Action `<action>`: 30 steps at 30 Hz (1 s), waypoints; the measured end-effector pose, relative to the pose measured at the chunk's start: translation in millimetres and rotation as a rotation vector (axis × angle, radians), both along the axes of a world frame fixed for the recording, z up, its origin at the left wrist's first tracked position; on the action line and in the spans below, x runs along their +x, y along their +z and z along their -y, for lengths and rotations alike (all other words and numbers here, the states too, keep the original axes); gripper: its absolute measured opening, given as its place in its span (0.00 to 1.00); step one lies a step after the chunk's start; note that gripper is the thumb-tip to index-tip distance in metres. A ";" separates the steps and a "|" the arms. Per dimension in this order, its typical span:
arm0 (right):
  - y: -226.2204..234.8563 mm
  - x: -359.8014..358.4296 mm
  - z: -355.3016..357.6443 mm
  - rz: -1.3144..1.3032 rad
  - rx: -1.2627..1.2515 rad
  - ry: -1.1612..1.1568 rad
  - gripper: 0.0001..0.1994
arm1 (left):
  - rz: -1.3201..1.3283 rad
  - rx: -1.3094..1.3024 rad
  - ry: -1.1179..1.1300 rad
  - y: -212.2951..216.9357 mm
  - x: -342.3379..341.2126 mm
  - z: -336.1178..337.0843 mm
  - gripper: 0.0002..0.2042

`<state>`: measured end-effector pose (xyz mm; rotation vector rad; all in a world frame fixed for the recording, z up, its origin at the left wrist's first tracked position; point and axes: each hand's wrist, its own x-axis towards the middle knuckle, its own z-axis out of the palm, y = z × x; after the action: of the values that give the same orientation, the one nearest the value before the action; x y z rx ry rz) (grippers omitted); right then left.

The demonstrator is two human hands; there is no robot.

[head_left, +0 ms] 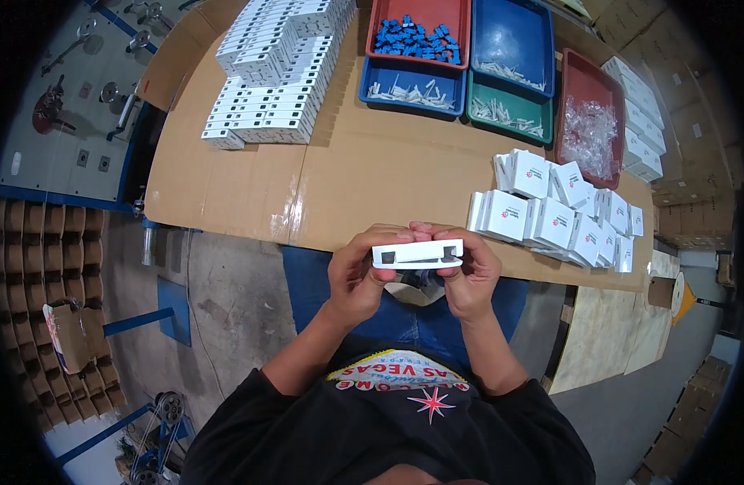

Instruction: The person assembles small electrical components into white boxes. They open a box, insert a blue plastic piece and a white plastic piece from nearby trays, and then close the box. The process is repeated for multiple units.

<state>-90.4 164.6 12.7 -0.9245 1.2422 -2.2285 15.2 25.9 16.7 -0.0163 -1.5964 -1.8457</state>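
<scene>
Over concrete floor (pixel 234 295), brown tabletop (pixel 372 174), held box (pixel 416 251)

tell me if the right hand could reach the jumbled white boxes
Probably yes: the jumbled white boxes lie near the right hand, with nothing visible between. Its grip on the white case would likely have to come off first, though.

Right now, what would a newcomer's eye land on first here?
Probably the white case at the centre, held between the left hand and right hand. Next, the vivid blue parts in the red tray at the top, then the stacked white units at the upper left of the table.
</scene>
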 end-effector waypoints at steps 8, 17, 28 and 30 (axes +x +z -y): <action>0.1 0.1 0.4 0.005 -0.016 0.005 0.17 | -0.049 -0.019 -0.041 -2.4 0.2 1.4 0.20; -1.9 -5.5 -1.1 0.003 -0.006 0.025 0.15 | -0.001 -0.001 -0.085 -0.5 1.6 0.9 0.23; 8.7 -2.6 21.4 -0.167 0.399 -0.195 0.19 | 0.517 0.486 -0.199 -3.4 -11.2 10.4 0.22; -11.0 -10.2 22.2 -0.661 0.655 -0.306 0.20 | 0.418 0.939 -0.360 -13.4 -11.6 6.9 0.25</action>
<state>-100.6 142.4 1.7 -1.2804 2.3505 -1.5173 3.6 19.0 3.3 0.5600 -0.8375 -2.8639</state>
